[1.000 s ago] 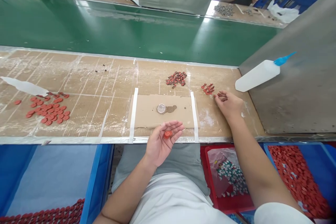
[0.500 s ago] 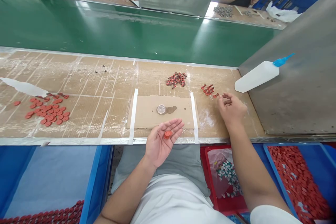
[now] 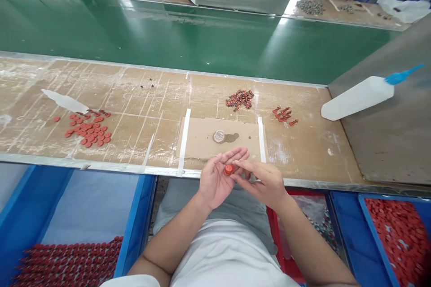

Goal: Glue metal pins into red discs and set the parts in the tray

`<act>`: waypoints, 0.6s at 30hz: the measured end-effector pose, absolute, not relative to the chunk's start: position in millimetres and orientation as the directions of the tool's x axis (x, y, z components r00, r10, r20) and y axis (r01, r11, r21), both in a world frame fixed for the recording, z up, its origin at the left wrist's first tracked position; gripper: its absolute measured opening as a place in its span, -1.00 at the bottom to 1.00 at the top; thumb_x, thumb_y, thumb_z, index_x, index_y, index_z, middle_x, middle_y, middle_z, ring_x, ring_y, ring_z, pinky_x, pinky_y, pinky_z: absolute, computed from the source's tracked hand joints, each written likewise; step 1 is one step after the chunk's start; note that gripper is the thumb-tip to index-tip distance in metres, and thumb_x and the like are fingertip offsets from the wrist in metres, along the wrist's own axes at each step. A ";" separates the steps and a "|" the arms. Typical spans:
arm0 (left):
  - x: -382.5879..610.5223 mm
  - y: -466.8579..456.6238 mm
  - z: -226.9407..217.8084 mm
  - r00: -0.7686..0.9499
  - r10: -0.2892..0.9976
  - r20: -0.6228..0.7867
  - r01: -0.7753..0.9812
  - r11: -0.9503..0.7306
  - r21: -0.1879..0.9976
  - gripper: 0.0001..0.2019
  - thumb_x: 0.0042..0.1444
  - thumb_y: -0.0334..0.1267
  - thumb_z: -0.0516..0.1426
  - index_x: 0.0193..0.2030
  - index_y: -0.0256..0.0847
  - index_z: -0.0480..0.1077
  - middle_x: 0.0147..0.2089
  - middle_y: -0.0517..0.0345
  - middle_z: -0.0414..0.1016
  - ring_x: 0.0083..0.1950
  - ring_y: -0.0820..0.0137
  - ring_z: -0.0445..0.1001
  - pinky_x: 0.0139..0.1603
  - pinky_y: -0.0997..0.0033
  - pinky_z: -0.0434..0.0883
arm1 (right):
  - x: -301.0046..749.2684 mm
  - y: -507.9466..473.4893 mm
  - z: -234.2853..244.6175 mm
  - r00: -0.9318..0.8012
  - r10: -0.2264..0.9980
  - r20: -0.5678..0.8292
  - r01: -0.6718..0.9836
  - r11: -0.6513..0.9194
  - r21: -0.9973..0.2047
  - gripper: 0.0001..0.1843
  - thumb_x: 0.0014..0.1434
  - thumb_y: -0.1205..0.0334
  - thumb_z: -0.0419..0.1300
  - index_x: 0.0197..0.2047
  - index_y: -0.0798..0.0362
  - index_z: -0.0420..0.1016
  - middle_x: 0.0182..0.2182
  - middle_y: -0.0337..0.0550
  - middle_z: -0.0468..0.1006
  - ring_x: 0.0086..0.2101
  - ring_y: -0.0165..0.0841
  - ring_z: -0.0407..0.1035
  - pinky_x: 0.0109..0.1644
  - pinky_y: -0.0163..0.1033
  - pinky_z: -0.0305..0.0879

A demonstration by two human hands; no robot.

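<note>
My left hand is palm up just in front of the table edge, its fingers stretched out and slightly cupped. A small stack of red discs rests on it at the base of the fingers. My right hand reaches over from the right. Its thumb and forefinger lie at the two edges of the top disc, and its other fingers are partly hidden. Beyond the hands, a small clear round cup stands on a taped cardboard sheet, beside a dark wet stain.
Loose red discs lie at left by a white nozzle. Red-and-dark small parts are heaped behind the cardboard; several discs with stems lie right. A white squeeze bottle leans against the metal wall. Blue bins sit below.
My right hand has come left from the small group of stemmed discs to the discs in my left palm. One stemmed disc stays where its fingers were. The view has shifted left.
</note>
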State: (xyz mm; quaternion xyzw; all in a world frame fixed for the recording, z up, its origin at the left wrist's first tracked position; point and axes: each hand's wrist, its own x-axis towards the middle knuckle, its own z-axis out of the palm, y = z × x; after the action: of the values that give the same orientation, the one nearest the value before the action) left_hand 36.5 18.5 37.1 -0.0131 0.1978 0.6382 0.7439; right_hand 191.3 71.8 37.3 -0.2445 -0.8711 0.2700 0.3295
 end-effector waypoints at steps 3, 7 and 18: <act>36.6 17.4 36.7 0.106 0.944 -0.312 -0.955 0.184 0.232 -0.55 0.31 -0.18 -0.01 0.15 -0.47 0.44 0.29 -0.26 0.40 0.41 0.09 0.26 0.44 0.16 0.14 | 185.5 72.9 34.7 -0.660 0.627 0.414 0.284 0.718 -0.636 -0.66 0.17 0.28 0.34 0.04 -0.03 0.52 -0.25 -0.17 0.67 -0.47 -0.45 0.43 -0.33 -0.31 0.44; 37.7 16.7 35.6 0.087 0.939 -0.334 -0.946 0.183 0.268 -0.58 0.32 -0.18 -0.01 0.12 -0.44 0.47 0.25 -0.23 0.45 0.39 0.11 0.29 0.40 0.19 0.19 | 179.1 72.3 31.9 -0.641 0.646 0.415 0.302 0.709 -0.638 -0.66 0.16 0.25 0.36 0.02 -0.02 0.52 -0.30 -0.19 0.67 -0.53 -0.48 0.39 -0.37 -0.32 0.43; 38.1 17.8 28.8 0.122 0.933 -0.339 -0.937 0.221 0.271 -0.72 0.29 -0.22 0.08 -0.16 -0.35 0.57 -0.21 0.01 0.61 -0.12 0.34 0.57 -0.03 0.36 0.46 | 174.3 71.6 38.8 -0.517 0.716 0.470 0.291 0.663 -0.690 -0.66 0.13 0.31 0.37 -0.01 -0.06 0.53 -0.23 -0.18 0.68 -0.51 -0.47 0.40 -0.39 -0.31 0.43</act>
State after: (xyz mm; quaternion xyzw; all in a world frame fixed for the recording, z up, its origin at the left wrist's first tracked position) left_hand 38.1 17.8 28.8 -0.0048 0.2226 0.6241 0.7489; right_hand 174.3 71.6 38.8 -0.3046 -0.8262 0.2754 0.3856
